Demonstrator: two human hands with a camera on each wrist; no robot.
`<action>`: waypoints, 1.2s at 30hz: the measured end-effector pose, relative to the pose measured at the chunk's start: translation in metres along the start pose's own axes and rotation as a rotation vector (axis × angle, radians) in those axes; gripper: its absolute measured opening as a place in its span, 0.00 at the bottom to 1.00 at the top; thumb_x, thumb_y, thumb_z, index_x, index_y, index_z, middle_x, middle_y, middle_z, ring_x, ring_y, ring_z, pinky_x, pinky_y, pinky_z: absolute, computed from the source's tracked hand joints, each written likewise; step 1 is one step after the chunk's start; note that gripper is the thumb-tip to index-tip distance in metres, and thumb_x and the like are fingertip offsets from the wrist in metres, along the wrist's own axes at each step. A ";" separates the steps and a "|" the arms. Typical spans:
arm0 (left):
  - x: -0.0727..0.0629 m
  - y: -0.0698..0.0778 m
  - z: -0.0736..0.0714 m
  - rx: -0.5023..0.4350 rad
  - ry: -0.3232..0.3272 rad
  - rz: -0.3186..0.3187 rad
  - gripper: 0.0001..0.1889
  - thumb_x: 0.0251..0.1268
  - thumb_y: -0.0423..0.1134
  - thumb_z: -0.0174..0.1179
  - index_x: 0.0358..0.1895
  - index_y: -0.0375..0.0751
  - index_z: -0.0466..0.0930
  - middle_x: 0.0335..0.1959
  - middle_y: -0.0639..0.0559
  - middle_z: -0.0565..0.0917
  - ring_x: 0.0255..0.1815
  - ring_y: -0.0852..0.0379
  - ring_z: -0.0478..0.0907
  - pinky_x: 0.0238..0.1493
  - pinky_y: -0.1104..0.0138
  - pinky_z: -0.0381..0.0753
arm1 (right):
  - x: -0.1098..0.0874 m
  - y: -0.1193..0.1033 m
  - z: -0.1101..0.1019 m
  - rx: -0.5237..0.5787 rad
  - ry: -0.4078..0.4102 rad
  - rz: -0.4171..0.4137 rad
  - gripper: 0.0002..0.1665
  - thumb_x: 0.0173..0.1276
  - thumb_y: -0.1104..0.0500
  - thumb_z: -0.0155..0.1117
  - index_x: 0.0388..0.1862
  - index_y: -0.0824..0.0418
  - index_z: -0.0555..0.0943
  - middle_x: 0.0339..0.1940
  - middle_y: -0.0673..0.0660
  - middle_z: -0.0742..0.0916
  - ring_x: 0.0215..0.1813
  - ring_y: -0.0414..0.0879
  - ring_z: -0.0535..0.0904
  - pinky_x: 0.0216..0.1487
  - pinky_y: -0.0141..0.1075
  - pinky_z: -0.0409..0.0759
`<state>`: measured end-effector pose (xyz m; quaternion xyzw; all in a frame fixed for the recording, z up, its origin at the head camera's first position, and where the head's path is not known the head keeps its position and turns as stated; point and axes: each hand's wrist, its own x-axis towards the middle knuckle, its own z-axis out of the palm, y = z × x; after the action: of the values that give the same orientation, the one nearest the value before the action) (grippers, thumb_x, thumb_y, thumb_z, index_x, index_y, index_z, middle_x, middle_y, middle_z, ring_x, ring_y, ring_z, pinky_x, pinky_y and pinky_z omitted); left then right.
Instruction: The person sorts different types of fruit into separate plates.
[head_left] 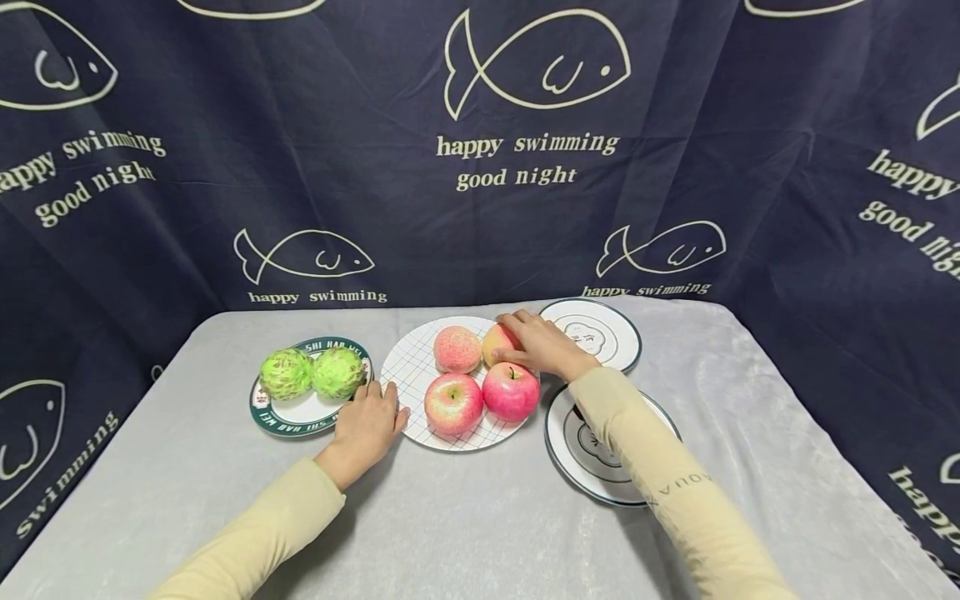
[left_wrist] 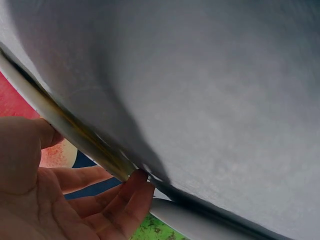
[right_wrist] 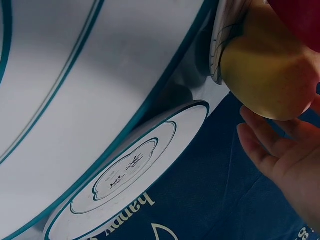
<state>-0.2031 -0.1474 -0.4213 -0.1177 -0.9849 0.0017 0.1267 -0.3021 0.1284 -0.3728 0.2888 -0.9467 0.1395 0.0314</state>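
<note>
My right hand (head_left: pixel 543 343) grips a yellow and red peach (head_left: pixel 495 343) at the back right of the grid-patterned white plate (head_left: pixel 408 367). In the right wrist view, its fingers curve around the side of the peach (right_wrist: pixel 267 75). A pink peach (head_left: pixel 457 348) sits to its left on the plate, with two red apples in front, one streaked with yellow (head_left: pixel 453 404) and one pinker (head_left: pixel 511 392). My left hand (head_left: pixel 366 429) rests at this plate's left edge, its fingertips (left_wrist: pixel 137 177) and thumb at the rim in the left wrist view.
Left of the grid plate, a green-rimmed oval plate (head_left: pixel 285 429) holds two bumpy green fruits (head_left: pixel 286 373), like custard apples. On the right lie two white plates with dark rims, one behind (head_left: pixel 618 333) and one partly under my right sleeve (head_left: pixel 570 467). A dark fish-printed cloth (head_left: pixel 480 250) hangs behind the table.
</note>
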 end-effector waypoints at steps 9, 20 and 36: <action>-0.001 -0.001 0.001 0.008 0.020 0.016 0.22 0.60 0.48 0.55 0.46 0.30 0.74 0.33 0.37 0.75 0.37 0.43 0.73 0.27 0.55 0.76 | 0.002 0.000 0.000 0.022 -0.037 0.035 0.38 0.58 0.42 0.62 0.62 0.59 0.67 0.53 0.62 0.77 0.54 0.55 0.74 0.55 0.52 0.72; -0.001 0.000 -0.001 0.005 0.021 0.020 0.22 0.60 0.47 0.56 0.46 0.30 0.74 0.34 0.37 0.75 0.38 0.42 0.74 0.29 0.54 0.77 | 0.004 -0.001 -0.003 0.034 -0.068 0.068 0.38 0.58 0.42 0.63 0.63 0.58 0.67 0.53 0.62 0.77 0.52 0.53 0.75 0.53 0.50 0.73; -0.001 0.002 -0.003 -0.012 -0.030 -0.001 0.24 0.61 0.47 0.54 0.51 0.29 0.73 0.39 0.35 0.76 0.42 0.41 0.74 0.34 0.53 0.77 | 0.005 0.001 0.000 0.046 0.007 0.034 0.36 0.54 0.44 0.67 0.59 0.58 0.71 0.49 0.60 0.79 0.49 0.52 0.76 0.49 0.48 0.75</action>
<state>-0.2011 -0.1456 -0.4188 -0.1180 -0.9868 -0.0027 0.1113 -0.3065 0.1265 -0.3723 0.2726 -0.9479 0.1628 0.0258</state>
